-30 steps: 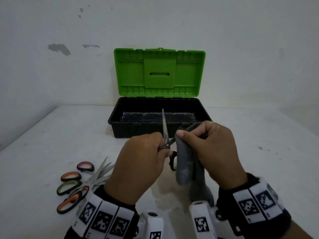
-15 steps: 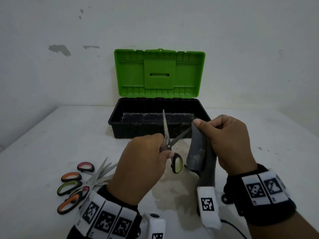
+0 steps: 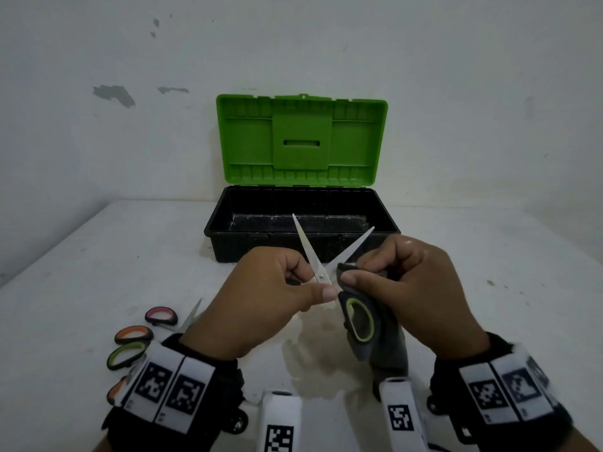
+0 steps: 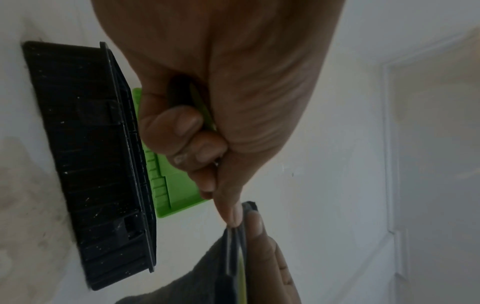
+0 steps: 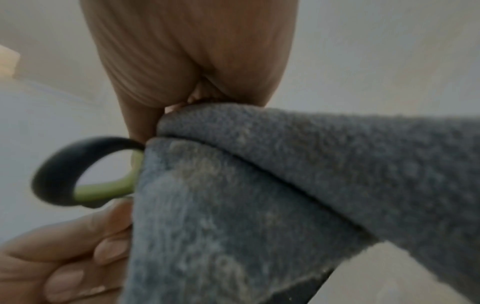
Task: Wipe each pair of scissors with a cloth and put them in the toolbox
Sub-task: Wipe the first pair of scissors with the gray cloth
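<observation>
A pair of scissors (image 3: 321,259) with black and green handles is held in the air, blades spread in a V toward the toolbox. My left hand (image 3: 280,288) grips one handle, fingers curled round it (image 4: 187,96). My right hand (image 3: 398,282) pinches a grey cloth (image 3: 385,337) around the base of the right blade, by the other handle loop (image 3: 359,321). In the right wrist view the cloth (image 5: 259,195) fills the frame beside the handle loop (image 5: 64,170). The toolbox (image 3: 225,236), black with a green lid (image 3: 303,141) standing up, sits behind the hands.
Several more scissors (image 3: 137,340) with pink, orange and green handles lie on the white table (image 3: 98,256) at the front left, partly hidden by my left wrist. A white wall rises behind the toolbox.
My right hand slid the cloth out along the right blade, then came back to its base. The blades have spread wider and the scissors tilted so the free handle loop faces the head camera.
</observation>
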The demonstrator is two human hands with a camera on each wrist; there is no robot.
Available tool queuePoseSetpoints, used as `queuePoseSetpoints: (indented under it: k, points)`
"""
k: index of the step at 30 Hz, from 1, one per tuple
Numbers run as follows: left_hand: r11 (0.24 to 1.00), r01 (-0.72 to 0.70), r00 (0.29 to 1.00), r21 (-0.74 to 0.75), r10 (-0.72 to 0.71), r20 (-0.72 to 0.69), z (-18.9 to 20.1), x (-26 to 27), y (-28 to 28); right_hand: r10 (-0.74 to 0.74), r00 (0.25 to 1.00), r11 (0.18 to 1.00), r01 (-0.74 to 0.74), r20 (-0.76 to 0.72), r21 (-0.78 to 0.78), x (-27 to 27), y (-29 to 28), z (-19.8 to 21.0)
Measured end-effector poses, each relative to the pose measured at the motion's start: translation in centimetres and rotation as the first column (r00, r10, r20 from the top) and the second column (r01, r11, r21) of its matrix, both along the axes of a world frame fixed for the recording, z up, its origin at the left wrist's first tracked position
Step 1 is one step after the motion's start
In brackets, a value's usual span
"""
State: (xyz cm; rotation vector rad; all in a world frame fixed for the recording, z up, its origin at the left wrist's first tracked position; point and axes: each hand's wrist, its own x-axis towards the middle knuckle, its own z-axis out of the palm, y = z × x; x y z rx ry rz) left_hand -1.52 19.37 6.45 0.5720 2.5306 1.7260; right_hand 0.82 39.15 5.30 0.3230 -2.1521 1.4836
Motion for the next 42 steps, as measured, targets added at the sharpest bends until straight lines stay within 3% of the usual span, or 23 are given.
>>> queuePoseSetpoints:
  k: [4,10,15,20,25,30,35,42]
  points:
    - [0.998,0.054,0.997,0.039,-0.056,0.049,0.3,0.3,0.0,0.012,1.0,1.0,-0.012,0.014,-0.015,0.1,-0.8,0.0]
    - [0.998,0.026,0.999,0.065,-0.028,0.034,0.7,0.5,0.0,-0.11,0.994,0.989,0.11,0.009,-0.098,-0.4,-1.0,-0.2]
    - [0.999,0.033,0.999,0.029,-0.033,0.016,0.9,0.8,-0.2,-0.04,0.998,0.997,0.043,0.042,-0.07,0.0,-1.5,0.1]
    - [0.998,0.035,0.999,0.06,-0.036,0.025,0.8,0.9,-0.2,-0.165,0.986,0.974,0.165,0.013,-0.156,-1.1,0.1,0.6]
    - [0.998,0.042,0.999,0.051,-0.043,0.023,0.9,0.9,-0.4,-0.079,0.996,0.995,0.082,0.049,-0.06,-0.4,-1.1,0.1]
    - [0.999,0.012,1.0,0.049,-0.013,0.011,0.6,0.6,-0.2,-0.132,0.989,0.963,0.143,0.063,-0.229,-1.6,-0.4,0.0]
    - [0.999,0.024,1.0,0.047,-0.024,0.002,0.5,0.4,-0.4,-0.063,0.993,0.995,0.07,0.098,-0.074,-1.0,-1.7,-0.4]
    - [0.999,0.003,1.0,0.032,-0.003,0.003,0.0,0.4,-0.3,-0.15,0.987,0.972,0.159,0.062,-0.175,-1.9,-0.4,0.0]
